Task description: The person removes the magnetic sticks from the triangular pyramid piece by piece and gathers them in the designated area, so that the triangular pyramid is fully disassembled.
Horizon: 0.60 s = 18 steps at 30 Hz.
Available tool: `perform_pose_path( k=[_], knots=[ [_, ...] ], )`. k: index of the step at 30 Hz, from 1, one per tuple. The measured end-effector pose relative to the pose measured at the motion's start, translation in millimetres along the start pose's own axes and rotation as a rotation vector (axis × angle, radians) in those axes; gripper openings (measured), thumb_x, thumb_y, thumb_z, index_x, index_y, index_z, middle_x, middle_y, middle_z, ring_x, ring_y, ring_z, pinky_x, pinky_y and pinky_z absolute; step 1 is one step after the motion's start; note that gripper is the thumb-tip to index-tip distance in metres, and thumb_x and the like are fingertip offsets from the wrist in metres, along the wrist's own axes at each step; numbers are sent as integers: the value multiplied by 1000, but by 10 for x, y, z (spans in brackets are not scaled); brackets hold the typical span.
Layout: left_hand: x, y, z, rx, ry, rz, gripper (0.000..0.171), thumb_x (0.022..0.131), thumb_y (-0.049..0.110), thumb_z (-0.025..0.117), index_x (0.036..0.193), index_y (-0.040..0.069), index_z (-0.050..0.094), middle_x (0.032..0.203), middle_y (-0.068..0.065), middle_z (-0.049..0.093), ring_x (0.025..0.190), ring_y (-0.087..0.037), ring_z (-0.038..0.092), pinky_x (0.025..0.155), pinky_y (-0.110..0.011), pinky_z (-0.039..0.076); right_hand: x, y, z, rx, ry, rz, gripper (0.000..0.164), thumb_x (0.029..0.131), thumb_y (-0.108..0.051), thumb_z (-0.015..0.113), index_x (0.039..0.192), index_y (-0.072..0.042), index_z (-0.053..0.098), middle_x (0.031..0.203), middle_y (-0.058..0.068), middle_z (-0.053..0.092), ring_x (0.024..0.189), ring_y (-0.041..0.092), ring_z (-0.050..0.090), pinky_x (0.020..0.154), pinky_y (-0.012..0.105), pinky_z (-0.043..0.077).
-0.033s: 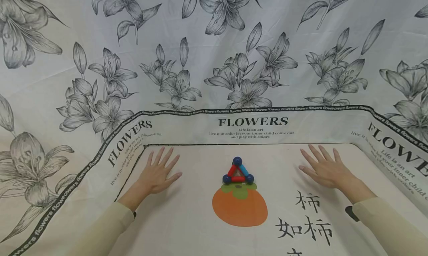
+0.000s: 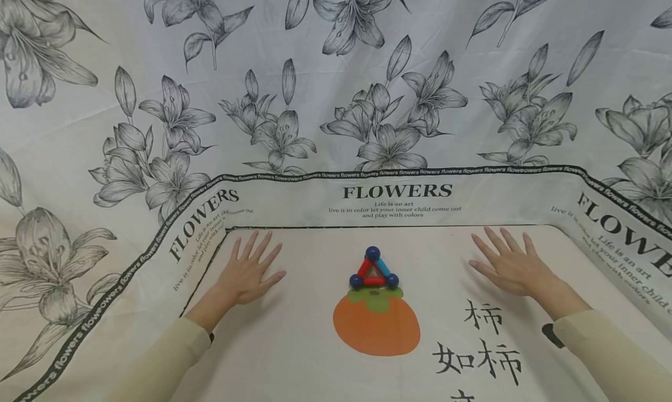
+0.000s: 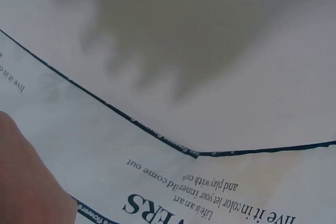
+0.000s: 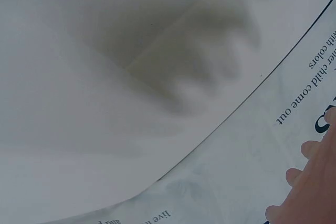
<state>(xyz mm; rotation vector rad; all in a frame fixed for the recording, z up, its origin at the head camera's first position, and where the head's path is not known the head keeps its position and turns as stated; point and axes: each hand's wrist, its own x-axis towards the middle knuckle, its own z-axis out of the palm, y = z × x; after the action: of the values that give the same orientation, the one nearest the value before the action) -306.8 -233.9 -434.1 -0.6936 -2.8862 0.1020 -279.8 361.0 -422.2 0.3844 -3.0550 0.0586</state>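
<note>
Fingers (image 2: 263, 244) are straight and spread apart on the left hand (image 2: 249, 272) and the right hand (image 2: 517, 271) (blurred shadows (image 3: 173, 24) fall on the table (image 2: 294, 349)); between them, well apart from both, a triangle (image 2: 374, 280) of dark-blue balls (image 2: 373, 253), red rods (image 2: 363, 267) and one light-blue rod (image 2: 382, 266) lies at the leafy top of a printed orange persimmon (image 2: 376, 327), black characters (image 2: 499, 362) nearby, flower-patterned cloth (image 2: 336, 75) behind
</note>
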Motion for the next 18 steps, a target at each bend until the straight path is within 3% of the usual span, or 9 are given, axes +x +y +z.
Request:
perform_pose_path(
  k=[10,18],
  knots=[
    [44,16,19,-6,35,6,75,103,65,35,163,20,27,172,-11,7,157,-39,-4,119,-67,-1,35,15,-6,-21,36,-8,79,106,-59,35,162,-6,20,166,28,12,149,57,6,113,75,-7],
    [129,72,30,7,58,29,75,103,65,33,164,23,23,172,-9,4,157,-38,-5,120,-66,-3,4,11,-59,-28,23,-21,80,106,-58,36,162,-5,18,165,30,11,148,58,7,112,76,-5]
  ],
)
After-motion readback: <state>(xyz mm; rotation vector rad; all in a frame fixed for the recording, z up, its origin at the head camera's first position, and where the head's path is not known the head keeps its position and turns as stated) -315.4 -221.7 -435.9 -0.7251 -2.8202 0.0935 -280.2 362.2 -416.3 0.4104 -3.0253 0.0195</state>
